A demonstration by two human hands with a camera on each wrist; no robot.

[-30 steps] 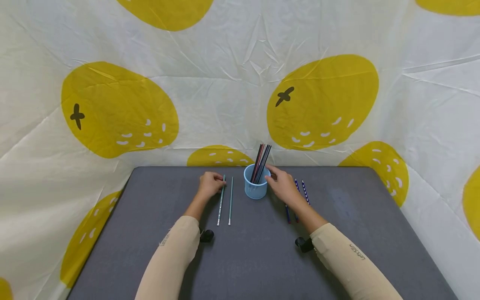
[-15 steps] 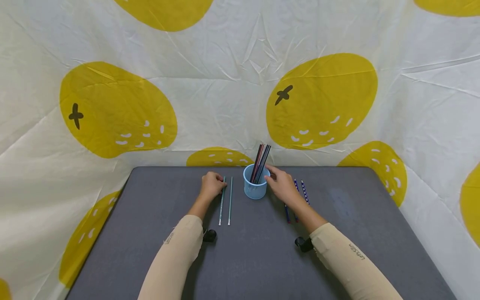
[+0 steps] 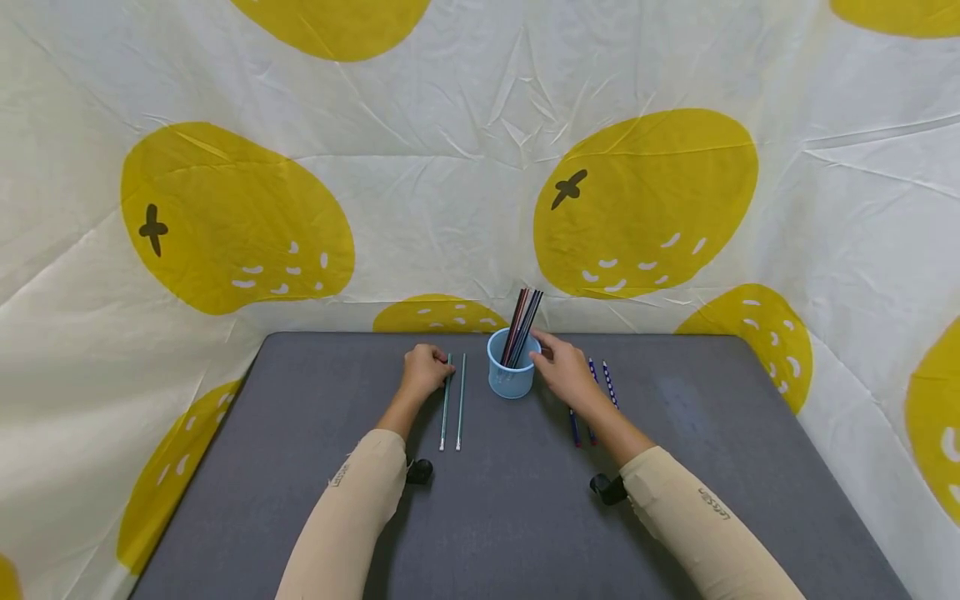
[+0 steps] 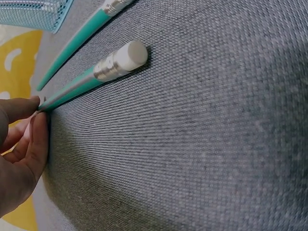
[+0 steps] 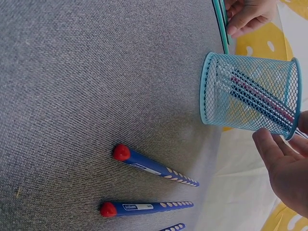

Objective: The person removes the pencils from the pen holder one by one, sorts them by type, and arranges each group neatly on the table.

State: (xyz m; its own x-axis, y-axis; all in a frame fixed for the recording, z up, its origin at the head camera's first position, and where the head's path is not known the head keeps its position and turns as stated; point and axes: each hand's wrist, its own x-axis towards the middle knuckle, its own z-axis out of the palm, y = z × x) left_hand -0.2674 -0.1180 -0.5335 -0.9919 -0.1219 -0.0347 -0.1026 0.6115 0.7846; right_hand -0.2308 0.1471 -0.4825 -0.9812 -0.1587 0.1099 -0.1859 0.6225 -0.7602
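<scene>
My left hand (image 3: 424, 368) pinches the pointed end of a teal pencil (image 3: 445, 417) lying on the table. In the left wrist view its white eraser (image 4: 134, 54) faces the camera. Just right of it lies a second teal pencil (image 3: 461, 408), nearly parallel. A light blue mesh pencil cup (image 3: 511, 384) stands upright near the table's far edge, holding several dark pencils (image 3: 517, 333) that lean right. My right hand (image 3: 567, 375) holds the cup by its right side near the rim, fingers and thumb (image 5: 264, 142) against it in the right wrist view.
Three blue dotted pencils with red ends, one of them a blue pencil (image 3: 610, 387), lie to the cup's right, partly beneath my right forearm. The grey table (image 3: 510, 517) ends at a white cloth (image 3: 442, 217) printed with yellow fruit.
My left hand has shifted slightly right, bringing the pinched pencil closer to the second teal one and straighter beside it. My right hand and the cup stay put.
</scene>
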